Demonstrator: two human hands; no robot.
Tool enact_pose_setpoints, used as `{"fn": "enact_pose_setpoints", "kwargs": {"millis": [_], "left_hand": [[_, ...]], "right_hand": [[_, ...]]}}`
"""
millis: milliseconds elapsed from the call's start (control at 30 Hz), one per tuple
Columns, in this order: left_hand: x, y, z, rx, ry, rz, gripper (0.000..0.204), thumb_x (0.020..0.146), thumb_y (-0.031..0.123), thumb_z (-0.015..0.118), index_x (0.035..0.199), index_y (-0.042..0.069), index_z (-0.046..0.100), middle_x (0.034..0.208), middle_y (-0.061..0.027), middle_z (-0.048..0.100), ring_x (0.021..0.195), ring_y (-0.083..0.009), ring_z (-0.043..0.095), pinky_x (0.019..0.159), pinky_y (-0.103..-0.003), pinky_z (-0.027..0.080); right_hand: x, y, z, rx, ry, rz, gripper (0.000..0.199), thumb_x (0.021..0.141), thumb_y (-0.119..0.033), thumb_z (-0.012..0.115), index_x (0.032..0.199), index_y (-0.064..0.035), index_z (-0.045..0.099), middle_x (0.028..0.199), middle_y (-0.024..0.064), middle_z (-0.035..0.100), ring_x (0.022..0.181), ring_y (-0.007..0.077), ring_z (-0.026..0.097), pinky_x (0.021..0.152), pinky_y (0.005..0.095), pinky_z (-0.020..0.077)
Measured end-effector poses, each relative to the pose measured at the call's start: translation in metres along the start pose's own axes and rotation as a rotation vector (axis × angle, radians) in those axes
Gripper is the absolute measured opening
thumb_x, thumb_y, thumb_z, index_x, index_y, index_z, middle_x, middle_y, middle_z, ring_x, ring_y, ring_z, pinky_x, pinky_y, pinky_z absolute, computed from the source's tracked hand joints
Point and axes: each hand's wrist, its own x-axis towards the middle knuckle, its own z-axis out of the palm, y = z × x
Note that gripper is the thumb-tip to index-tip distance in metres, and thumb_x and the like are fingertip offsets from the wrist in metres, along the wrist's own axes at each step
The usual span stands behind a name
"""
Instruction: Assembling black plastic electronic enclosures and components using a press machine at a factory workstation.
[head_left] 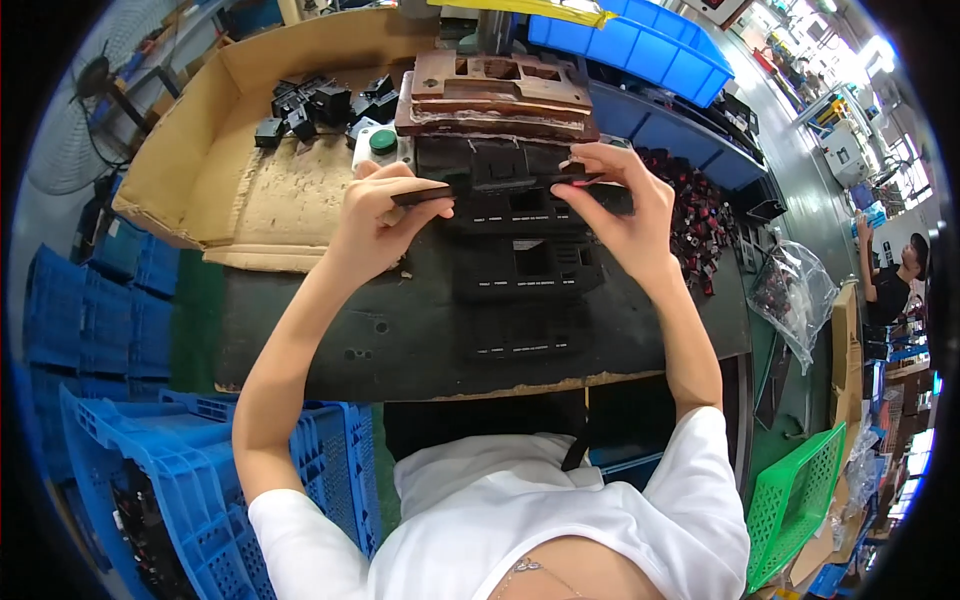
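Observation:
My left hand and my right hand hold the two ends of a flat black plastic panel, level above the black work mat. Several more black panels with rectangular cut-outs lie in a row on the mat below it. Just beyond the held panel stands a brown metal press fixture. A grey box with a green push button sits by my left hand's fingertips.
A cardboard tray at the left holds small black plastic parts. Blue crates stand at lower left, blue bins behind, a heap of black parts at right, a green crate and another person far right.

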Motion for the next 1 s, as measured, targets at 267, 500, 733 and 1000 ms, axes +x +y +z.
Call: {"fn": "enact_pose_setpoints", "kwargs": {"millis": [267, 500, 733, 1000], "left_hand": [[0.001, 0.003, -0.005, 0.085, -0.019, 0.024, 0.015, 0.068, 0.005, 0.072, 0.082, 0.008, 0.070, 0.059, 0.0005, 0.053, 0.058, -0.0104, 0.046, 0.062, -0.025, 0.026], [0.003, 0.007, -0.004, 0.064, 0.002, 0.019, 0.016, 0.067, 0.004, 0.072, 0.082, 0.007, 0.070, 0.062, 0.0000, 0.057, 0.060, -0.0110, 0.047, 0.062, -0.026, 0.027], [0.003, 0.007, -0.009, 0.128, -0.026, 0.077, 0.022, 0.065, 0.003, 0.070, 0.086, 0.008, 0.070, 0.063, -0.0005, 0.057, 0.062, -0.0118, 0.047, 0.063, -0.026, 0.026], [0.003, 0.007, -0.008, 0.181, 0.003, 0.145, 0.024, 0.062, 0.003, 0.070, 0.085, 0.008, 0.069, 0.063, -0.0007, 0.057, 0.062, -0.0126, 0.048, 0.064, -0.027, 0.026]], "right_hand": [[-0.007, -0.004, -0.002, 0.109, -0.004, 0.051, 0.035, 0.068, -0.002, 0.075, 0.100, -0.0003, 0.060, 0.089, 0.0066, 0.065, 0.078, 0.0107, 0.063, 0.075, 0.0238, 0.0504], [-0.008, -0.002, -0.004, 0.174, -0.033, 0.080, 0.035, 0.068, -0.001, 0.075, 0.099, 0.0004, 0.059, 0.088, 0.0067, 0.065, 0.081, 0.0115, 0.063, 0.075, 0.0240, 0.0506], [-0.009, -0.002, -0.003, 0.205, -0.028, 0.056, 0.035, 0.067, 0.001, 0.075, 0.098, 0.0015, 0.059, 0.082, 0.0050, 0.059, 0.081, 0.0121, 0.062, 0.074, 0.0239, 0.0508], [-0.009, 0.002, -0.005, 0.247, -0.051, 0.022, 0.033, 0.068, 0.002, 0.073, 0.098, 0.0010, 0.059, 0.085, 0.0060, 0.061, 0.078, 0.0104, 0.060, 0.072, 0.0225, 0.0499]]}}
